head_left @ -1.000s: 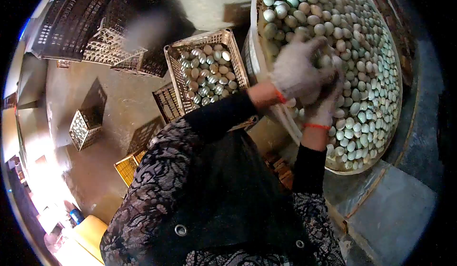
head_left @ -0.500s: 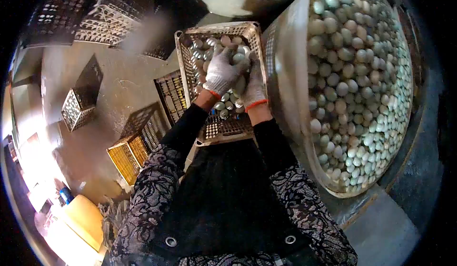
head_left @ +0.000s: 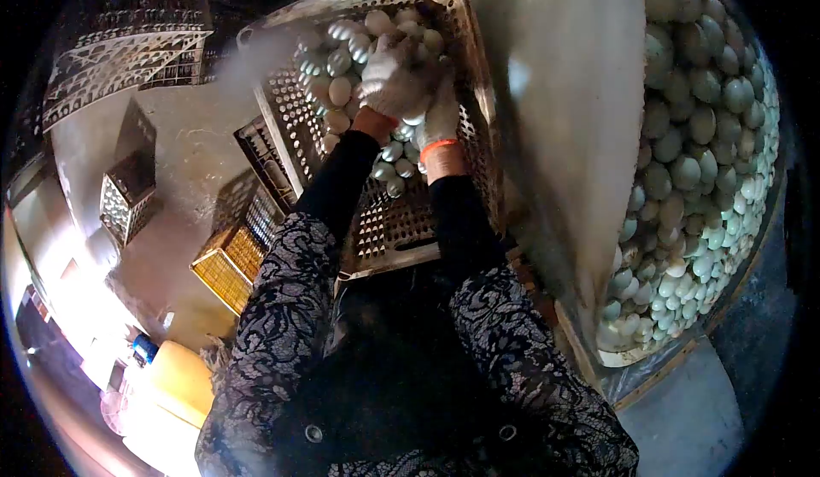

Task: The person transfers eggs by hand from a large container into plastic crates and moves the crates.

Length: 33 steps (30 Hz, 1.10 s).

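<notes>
A dirty white perforated plastic crate (head_left: 393,260) lies in front of me, with a heap of pale eggs (head_left: 339,92) in its far and middle part. Both of my hands wear whitish knit gloves with orange cuffs. My left hand (head_left: 395,84) is in the heap, its fingers curled over eggs; motion blur softens their outline. Close against it on the right, my right hand (head_left: 441,117) reaches down among the eggs. Its fingers are mostly hidden behind the left hand and the eggs.
A large whitish tub (head_left: 555,118) full of eggs (head_left: 683,178) stands close on my right. On the floor to the left are a yellow crate (head_left: 229,263) and a small pale crate (head_left: 124,204). Stacked egg racks (head_left: 128,67) stand at the far left.
The view has moved closer to the crate, which looks larger now. Both hands stay together in the egg heap, with the left hand still over the eggs.
</notes>
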Tool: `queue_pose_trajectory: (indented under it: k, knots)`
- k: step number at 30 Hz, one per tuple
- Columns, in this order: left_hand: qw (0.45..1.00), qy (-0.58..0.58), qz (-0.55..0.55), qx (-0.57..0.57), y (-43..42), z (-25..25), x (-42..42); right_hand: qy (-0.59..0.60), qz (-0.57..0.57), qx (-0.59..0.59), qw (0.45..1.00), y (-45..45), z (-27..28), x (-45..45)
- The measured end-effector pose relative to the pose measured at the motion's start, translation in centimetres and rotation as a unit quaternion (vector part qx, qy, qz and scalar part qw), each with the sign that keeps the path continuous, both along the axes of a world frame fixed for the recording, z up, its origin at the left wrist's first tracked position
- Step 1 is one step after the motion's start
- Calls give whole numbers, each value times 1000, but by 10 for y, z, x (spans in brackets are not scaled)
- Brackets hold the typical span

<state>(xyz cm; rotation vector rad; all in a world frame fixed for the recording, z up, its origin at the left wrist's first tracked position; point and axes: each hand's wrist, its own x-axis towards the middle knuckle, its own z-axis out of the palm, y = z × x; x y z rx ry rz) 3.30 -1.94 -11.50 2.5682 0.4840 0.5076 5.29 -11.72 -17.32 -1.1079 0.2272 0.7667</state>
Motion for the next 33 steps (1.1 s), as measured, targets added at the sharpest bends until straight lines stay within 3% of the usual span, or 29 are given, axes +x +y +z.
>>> queue_pose_trajectory:
  k: [2, 3, 6, 7, 9, 11, 12, 13, 14, 15, 16, 17, 18, 20, 22, 24, 25, 26, 28, 29, 30, 32, 33]
  knots:
    - [999, 33, 18, -7, -5, 24, -3, -41, 60, -189, 979, -8, -18, 1]
    - [998, 49, 11, 45, -7, 23, -2, -102, 30, -178, 978, -8, -24, -5]
    - [990, 13, 41, 132, -4, 4, -1, 11, -43, -109, 993, -1, 32, -5]
    - [990, 12, 41, 131, -6, -1, 1, -222, 52, -268, 936, -9, 2, -10]
    - [990, 56, 110, 74, -9, -10, 5, -433, 140, -403, 794, -15, -18, -18]
    - [992, 23, 77, 94, -2, -16, 8, -329, 278, -471, 770, -16, -23, -20]
    - [992, -9, 46, 113, 0, -17, 12, -332, 272, -470, 771, -19, -21, -17]
    - [992, -14, 42, 116, -10, -19, 22, -448, 317, -520, 654, -24, -20, -13]
    - [908, 296, 179, 237, -30, -22, 37, -488, 313, -533, 616, -27, -3, -14]
    - [862, 398, 194, 246, -34, -24, 48, -527, 305, -545, 576, -29, 14, -14]
    - [882, 376, 169, 227, -34, -23, 47, -527, 296, -552, 574, -27, 40, -13]
    - [911, 321, 136, 219, -28, -20, 36, -350, 261, -481, 761, -26, 67, -11]
    - [935, 266, 88, 220, -13, -14, 22, -151, 199, -372, 894, -29, 86, -11]
    - [952, 180, 26, 245, 0, 11, 5, -212, 378, -379, 818, -51, 76, -31]
    - [981, 61, 65, 174, 0, 62, -5, -303, 134, -157, 930, -81, 220, -43]
    - [985, -129, 102, -55, -29, 167, -8, -397, 162, -116, 896, -120, 317, -48]
    - [978, -153, 99, -98, -38, 188, -14, -408, 172, -112, 890, -147, 351, -46]
    - [958, -261, -3, -116, -50, 210, -13, -416, 184, -109, 884, -175, 376, -42]
    - [955, -192, -132, -183, -97, 296, -13, -501, 126, -258, 816, -229, 404, -19]
    - [948, -150, -214, -180, -111, 314, -3, -351, 81, -258, 897, -246, 418, -11]
    - [933, -106, -295, -177, -123, 325, 8, -429, 111, -427, 788, -274, 421, -1]
    - [910, 47, -395, -117, -142, 330, 35, -372, 121, -496, 775, -328, 389, 13]
    - [888, 187, -416, -64, -150, 326, 50, -372, 113, -498, 775, -339, 382, 15]
